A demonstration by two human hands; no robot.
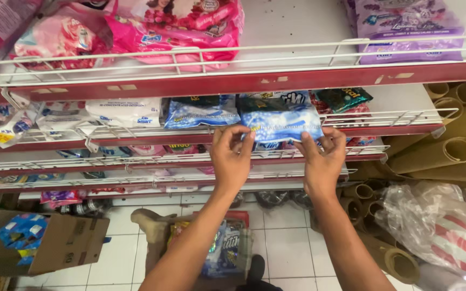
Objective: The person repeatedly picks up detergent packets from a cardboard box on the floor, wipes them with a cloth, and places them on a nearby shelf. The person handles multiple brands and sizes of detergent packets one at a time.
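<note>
Both of my hands hold a blue and white detergent pouch [280,123] at the front of the second shelf [395,119]. My left hand [232,157] grips its lower left edge and my right hand [322,161] pinches its lower right corner. The pouch rests against the white wire rail of the shelf. Another blue pouch [200,112] lies just left of it, and a dark green pouch [343,98] lies behind on the right.
Pink pouches [179,27] and a purple pouch [405,27] fill the top shelf. White packs [125,110] lie at the left. Below, an open cardboard box [55,242] and a box of pouches [225,248] stand on the tiled floor. Cardboard tubes [454,151] and a plastic bag [438,221] crowd the right.
</note>
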